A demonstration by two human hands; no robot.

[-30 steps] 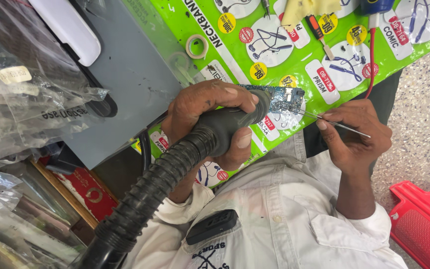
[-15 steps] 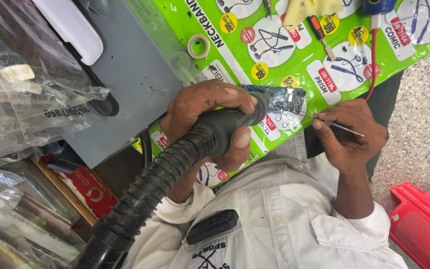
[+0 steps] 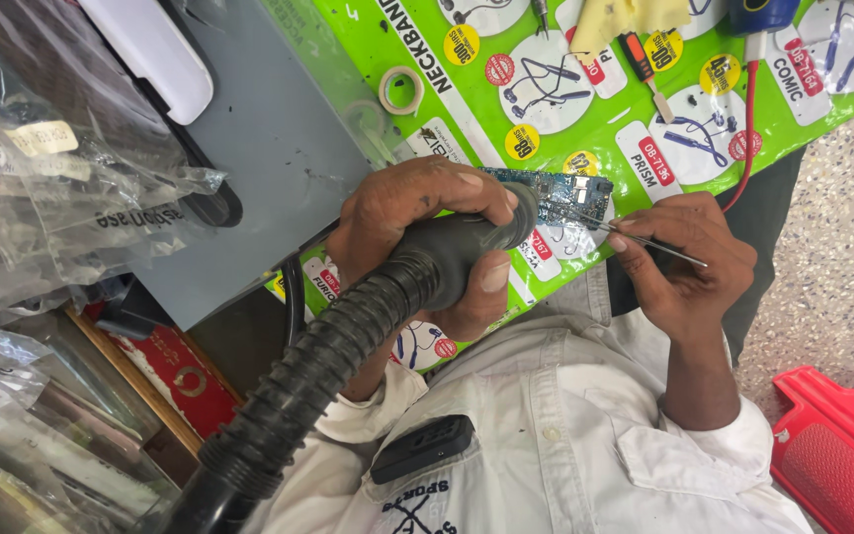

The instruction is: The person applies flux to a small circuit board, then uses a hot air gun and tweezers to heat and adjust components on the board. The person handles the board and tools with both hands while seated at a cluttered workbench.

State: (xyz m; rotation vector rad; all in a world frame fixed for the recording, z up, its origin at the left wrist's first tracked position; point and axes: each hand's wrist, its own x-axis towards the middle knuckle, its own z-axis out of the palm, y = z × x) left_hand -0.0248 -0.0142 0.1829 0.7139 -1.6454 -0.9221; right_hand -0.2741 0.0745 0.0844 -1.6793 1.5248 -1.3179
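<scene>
Green printed mat covers my counter [image 3: 822, 74], with speckled floor showing at three o'clock and a heap of clear plastic bags [image 3: 42, 188] at nine. My left hand [image 3: 427, 232] is wrapped tight around the black nozzle handle [image 3: 452, 255] of a ribbed black hose [image 3: 318, 371] that runs down toward seven o'clock; its tip sits right at the edge of the small blue circuit board [image 3: 555, 195], which lies on the mat at about twelve o'clock from my chest. My right hand [image 3: 684, 262] is closed in a pinch on thin metal tweezers [image 3: 644, 240], their point reaching left onto the board.

Up at one o'clock lie a red-handled screwdriver [image 3: 641, 61], a yellow cloth [image 3: 625, 18] and a red wire [image 3: 749, 129]; a roll of tape [image 3: 400, 89] rests at eleven, beside a grey box [image 3: 269, 148].

I judge the board could slide, since nothing but the tweezer tip seems to pin it. With the nozzle so close, a small part might be knocked loose, and my thumb sits very near the tip.
</scene>
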